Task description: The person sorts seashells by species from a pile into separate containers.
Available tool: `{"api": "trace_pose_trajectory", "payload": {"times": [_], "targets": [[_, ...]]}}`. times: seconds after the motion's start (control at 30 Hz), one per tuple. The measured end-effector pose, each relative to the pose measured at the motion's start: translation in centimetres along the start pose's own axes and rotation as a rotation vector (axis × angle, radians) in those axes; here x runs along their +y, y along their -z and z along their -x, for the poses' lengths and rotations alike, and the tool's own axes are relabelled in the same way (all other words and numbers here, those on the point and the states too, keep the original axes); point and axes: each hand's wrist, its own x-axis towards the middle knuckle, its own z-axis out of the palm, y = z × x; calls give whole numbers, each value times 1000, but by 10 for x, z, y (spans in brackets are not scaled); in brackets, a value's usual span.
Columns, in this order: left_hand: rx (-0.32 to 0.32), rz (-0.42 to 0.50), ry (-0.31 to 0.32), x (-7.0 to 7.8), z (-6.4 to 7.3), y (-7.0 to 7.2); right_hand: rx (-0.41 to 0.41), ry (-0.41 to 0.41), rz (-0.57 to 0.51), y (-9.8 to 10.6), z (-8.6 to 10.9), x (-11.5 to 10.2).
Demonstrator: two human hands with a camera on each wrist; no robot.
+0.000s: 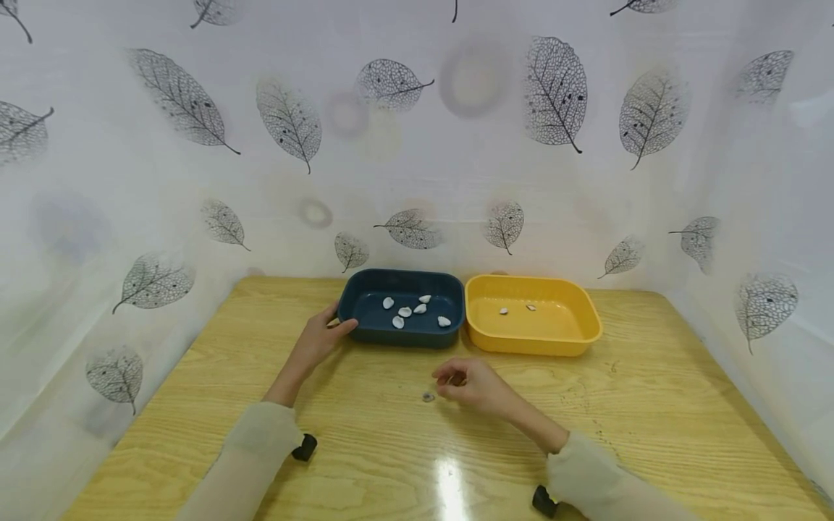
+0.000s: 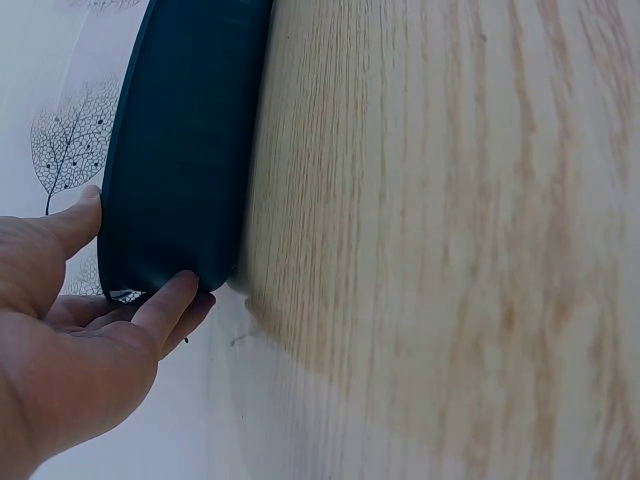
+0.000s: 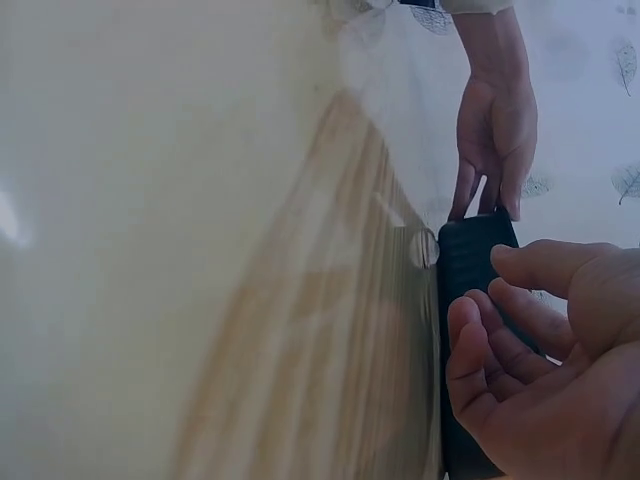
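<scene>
My left hand [image 1: 321, 339] holds the left end of a dark blue plastic bin [image 1: 400, 337], thumb at the rim and fingers against the end wall. In the left wrist view this hand [image 2: 95, 340] spans the bin's end [image 2: 180, 150]. Several white seashells [image 1: 405, 312] lie inside the bin. My right hand [image 1: 478, 387] is in front of the bins, fingers loosely bent, a gap between thumb and fingertips. Just left of its fingertips, a small greyish seashell [image 1: 428, 396] lies on the table. Nothing shows between the right fingers [image 3: 480, 340] in the right wrist view.
A yellow plastic bin [image 1: 534, 345] stands right beside the blue one, with two small shells [image 1: 531, 307] in it. Both stand toward the back of the wood-grain table [image 1: 365, 449]. A leaf-printed white curtain [image 1: 417, 159] encloses the back and sides.
</scene>
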Motion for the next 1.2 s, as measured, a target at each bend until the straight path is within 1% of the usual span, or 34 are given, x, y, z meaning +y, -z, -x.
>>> {"api": "trace_pose_trajectory", "payload": {"times": [0.37, 0.7, 0.93, 1.07, 1.2], "targets": [[0, -3, 12, 2, 1, 0, -56, -36, 3, -7, -5, 0], [3, -12, 19, 1, 2, -1, -77, -66, 62, -11, -12, -3], [3, -3, 20, 0, 2, -1, -64, -84, 131, -15, -14, -7], [7, -6, 16, 1, 1, -1, -58, -93, 148, -16, -15, -9], [7, -8, 12, 2, 1, -1, -50, -79, 152, -17, -15, -9]]}}
